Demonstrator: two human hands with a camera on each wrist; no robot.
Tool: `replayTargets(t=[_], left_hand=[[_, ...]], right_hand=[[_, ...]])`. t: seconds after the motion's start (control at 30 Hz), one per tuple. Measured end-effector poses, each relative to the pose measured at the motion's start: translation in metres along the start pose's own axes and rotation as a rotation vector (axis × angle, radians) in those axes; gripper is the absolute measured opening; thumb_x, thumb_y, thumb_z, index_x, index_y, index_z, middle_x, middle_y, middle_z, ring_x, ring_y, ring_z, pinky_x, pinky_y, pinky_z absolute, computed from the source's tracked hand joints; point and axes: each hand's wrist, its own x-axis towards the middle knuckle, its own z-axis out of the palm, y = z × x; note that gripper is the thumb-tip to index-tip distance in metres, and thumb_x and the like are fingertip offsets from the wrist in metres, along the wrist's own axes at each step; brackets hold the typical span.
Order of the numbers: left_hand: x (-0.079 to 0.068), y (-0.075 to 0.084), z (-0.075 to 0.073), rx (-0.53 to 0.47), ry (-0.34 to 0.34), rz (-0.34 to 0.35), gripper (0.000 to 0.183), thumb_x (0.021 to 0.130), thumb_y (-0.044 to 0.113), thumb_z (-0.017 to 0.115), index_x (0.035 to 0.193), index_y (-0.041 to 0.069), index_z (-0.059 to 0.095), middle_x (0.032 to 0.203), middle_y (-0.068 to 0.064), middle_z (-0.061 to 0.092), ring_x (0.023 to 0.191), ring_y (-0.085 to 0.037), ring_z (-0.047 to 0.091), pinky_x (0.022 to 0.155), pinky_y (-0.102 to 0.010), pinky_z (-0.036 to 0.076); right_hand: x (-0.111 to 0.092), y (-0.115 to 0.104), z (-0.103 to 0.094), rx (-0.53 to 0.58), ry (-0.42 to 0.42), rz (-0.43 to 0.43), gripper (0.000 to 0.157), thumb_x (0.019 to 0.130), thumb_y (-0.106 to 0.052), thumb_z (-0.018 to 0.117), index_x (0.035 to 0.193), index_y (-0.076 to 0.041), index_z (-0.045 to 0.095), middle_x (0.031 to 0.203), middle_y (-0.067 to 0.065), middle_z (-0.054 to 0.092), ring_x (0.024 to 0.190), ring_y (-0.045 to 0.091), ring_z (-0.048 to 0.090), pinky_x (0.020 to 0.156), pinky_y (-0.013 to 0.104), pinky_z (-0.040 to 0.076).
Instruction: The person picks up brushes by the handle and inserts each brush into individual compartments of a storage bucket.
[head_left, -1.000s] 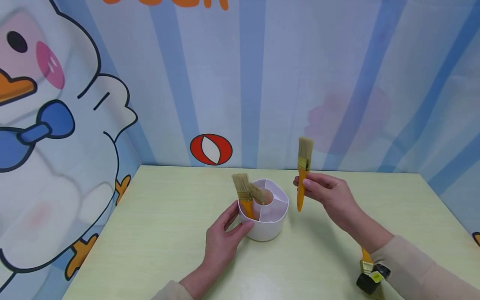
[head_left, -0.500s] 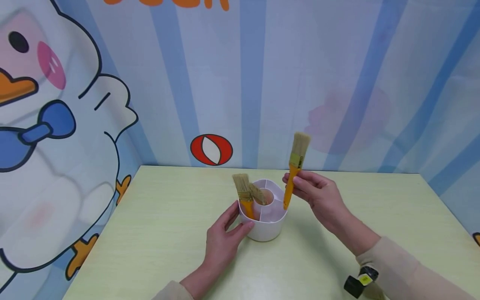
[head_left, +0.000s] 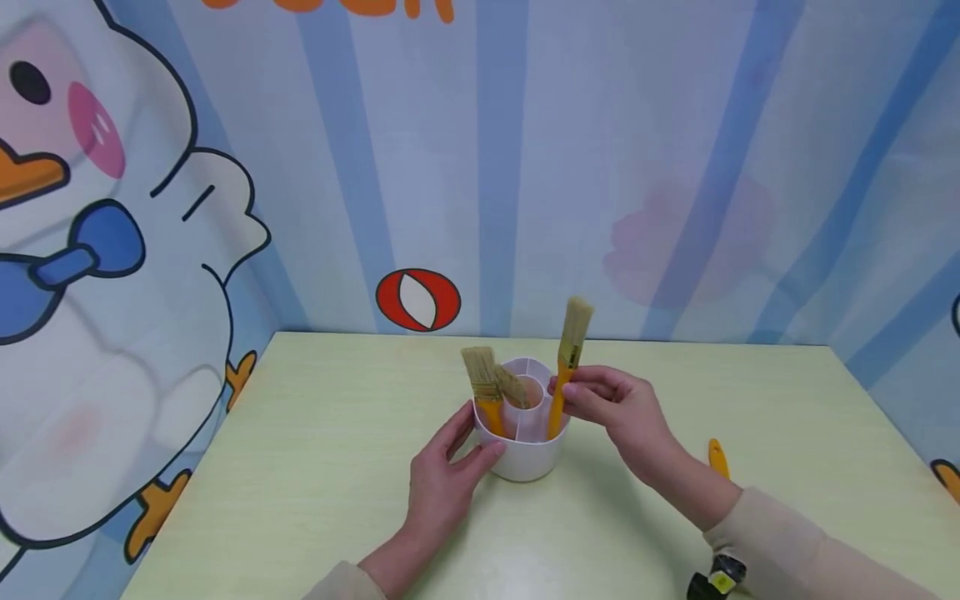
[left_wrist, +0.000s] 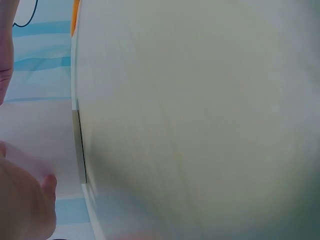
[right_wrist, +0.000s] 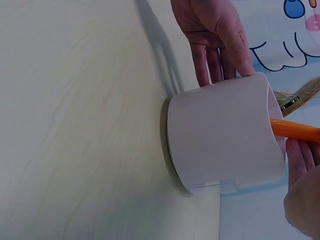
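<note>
A white round holder with inner compartments (head_left: 525, 461) stands on the table. My left hand (head_left: 444, 483) holds its left side, thumb on the near rim and fingers round the outside. Between thumb and fingers, my right hand (head_left: 626, 412) pinches the orange handle of a flat paintbrush (head_left: 570, 346), bristles up. That handle's lower end is inside the holder's right-hand compartment; the right wrist view shows the orange handle (right_wrist: 295, 129) passing behind the rim. Another paintbrush (head_left: 487, 392) leans in the left compartment, and a smaller brush (head_left: 512, 387) shows its bristles by the central cup.
On the table at right, an orange handle (head_left: 717, 457) sticks out from behind my right forearm. A black wrist camera (head_left: 717, 577) sits at the right sleeve. A printed blue-striped backdrop (head_left: 495, 167) rises behind the table's (head_left: 337, 400) far edge.
My right hand has carried the paintbrush left and down, from beside the holder into its right compartment. The left hand keeps its hold, and the orange handle at right has come into view.
</note>
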Motion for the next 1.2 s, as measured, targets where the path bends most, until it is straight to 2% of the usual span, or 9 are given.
replayTargets(t=[0.2,0.4,0.57,0.87,1.2], left_hand=[[0.0,0.0,0.0,0.0,-0.003,0.0,0.072,0.094,0.027,0.084,0.157,0.01,0.054,0.159,-0.009,0.056,0.145,-0.034,0.055,0.1,-0.032,0.059],[0.0,0.0,0.0,-0.001,-0.007,0.001,0.071,0.095,0.026,0.084,0.157,0.011,0.054,0.159,-0.009,0.056,0.145,-0.034,0.055,0.1,-0.032,0.059],[0.0,0.001,0.001,0.005,-0.007,0.003,0.071,0.095,0.025,0.085,0.157,0.009,0.054,0.158,-0.01,0.056,0.145,-0.034,0.055,0.1,-0.032,0.059],[0.002,0.001,0.001,0.023,-0.008,-0.007,0.072,0.095,0.027,0.084,0.158,0.01,0.054,0.159,-0.009,0.056,0.145,-0.034,0.054,0.1,-0.033,0.059],[0.002,0.0,-0.001,0.008,-0.017,0.0,0.068,0.096,0.023,0.084,0.157,0.013,0.055,0.159,-0.009,0.056,0.146,-0.033,0.054,0.1,-0.031,0.059]], right_hand=[[-0.005,0.003,0.005,-0.024,-0.006,0.008,0.036,0.102,-0.008,0.074,0.129,0.013,0.065,0.109,0.007,0.081,0.096,0.018,0.08,0.093,0.035,0.065],[-0.008,0.004,0.007,-0.066,-0.001,0.012,0.034,0.099,-0.005,0.076,0.126,0.014,0.066,0.106,0.011,0.081,0.094,0.018,0.08,0.092,0.035,0.065],[-0.009,0.002,0.006,-0.114,-0.008,0.017,0.03,0.098,-0.003,0.076,0.123,0.013,0.069,0.108,0.016,0.08,0.094,0.019,0.08,0.092,0.043,0.065],[-0.003,-0.006,0.005,-0.195,-0.053,0.036,0.025,0.1,-0.007,0.076,0.117,0.011,0.073,0.108,0.021,0.079,0.094,0.03,0.081,0.089,0.049,0.065],[-0.005,-0.01,-0.003,-0.239,-0.055,0.035,0.031,0.097,-0.016,0.082,0.12,0.004,0.076,0.108,0.015,0.081,0.095,0.025,0.081,0.09,0.045,0.066]])
